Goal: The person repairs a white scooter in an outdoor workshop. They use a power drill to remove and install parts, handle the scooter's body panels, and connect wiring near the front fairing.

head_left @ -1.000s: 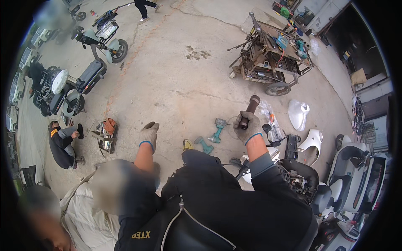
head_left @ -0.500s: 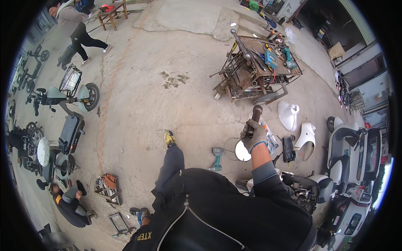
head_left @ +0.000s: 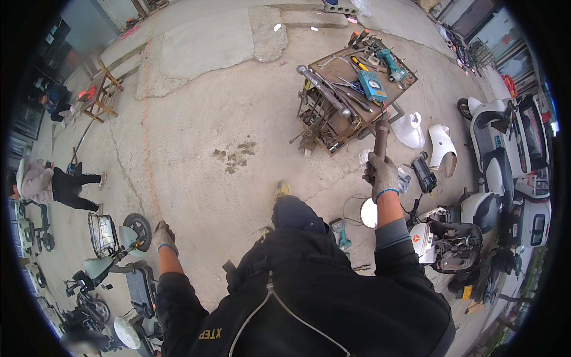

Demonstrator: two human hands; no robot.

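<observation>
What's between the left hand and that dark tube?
In the head view, concrete ground and the person's yellow shoe appear between the left hand and the dark tube in the right hand.

On the tabletop (head_left: 399, 93) ahead, a meter (head_left: 372, 85) lies left of a power tool (head_left: 392, 65); nearer is the tube (head_left: 381, 139) in the right hand (head_left: 382, 174). Right of the tube, two panels (head_left: 440, 140) lie on the ground (head_left: 196, 143), a scooter (head_left: 496, 169) farther right; another scooter (head_left: 96, 268) stands left of the left hand (head_left: 163, 239)

White scooters (head_left: 486, 131) stand parked at right. An orange cord (head_left: 146, 137) runs along the concrete ground (head_left: 190, 131), passing near a wooden chair (head_left: 103, 95).
</observation>
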